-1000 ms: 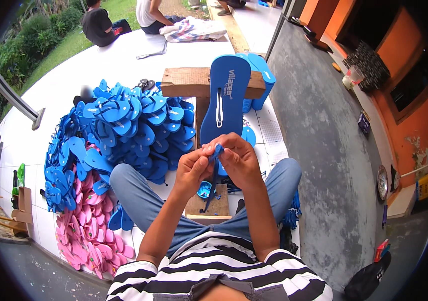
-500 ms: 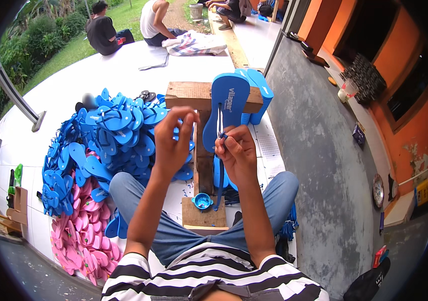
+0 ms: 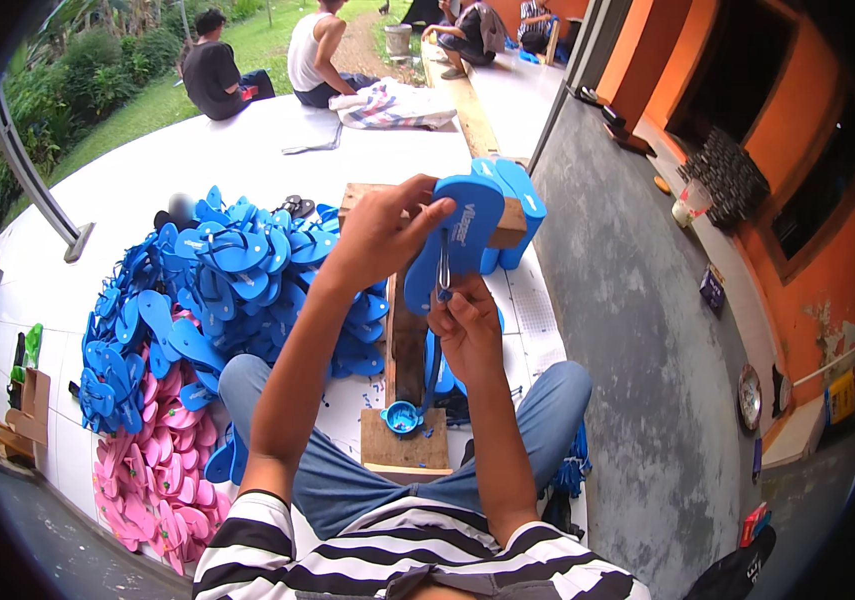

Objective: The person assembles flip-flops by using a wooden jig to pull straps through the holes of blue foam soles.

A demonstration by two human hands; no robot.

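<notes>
A blue flip-flop sole [image 3: 469, 230] stands upright against a wooden block on a stand [image 3: 511, 222]. My left hand [image 3: 387, 228] grips its upper left edge, thumb in front and fingers partly hidden behind. A thin metal loop tool [image 3: 444, 265] sticks out through the sole's face. Just below the loop, my right hand [image 3: 469, 330] is closed in a pinch on a blue strap [image 3: 431, 372], whose length hangs beneath. On the wooden base between my legs sits a small blue cup [image 3: 402, 417] with little blue pieces in it.
Left of the stand lies a large heap of blue flip-flops [image 3: 237, 260], with pink flip-flops [image 3: 162, 470] in front of it. More blue soles [image 3: 519, 205] stand behind the block. Several people sit farther off, near a patterned cloth sack [image 3: 397, 105]. A grey floor [image 3: 637, 350] runs along the right.
My left hand has moved right and taken hold of the sole's edge; before, it hung in the air beside it. My right hand stays at the loop with the strap. The view has shifted slightly.
</notes>
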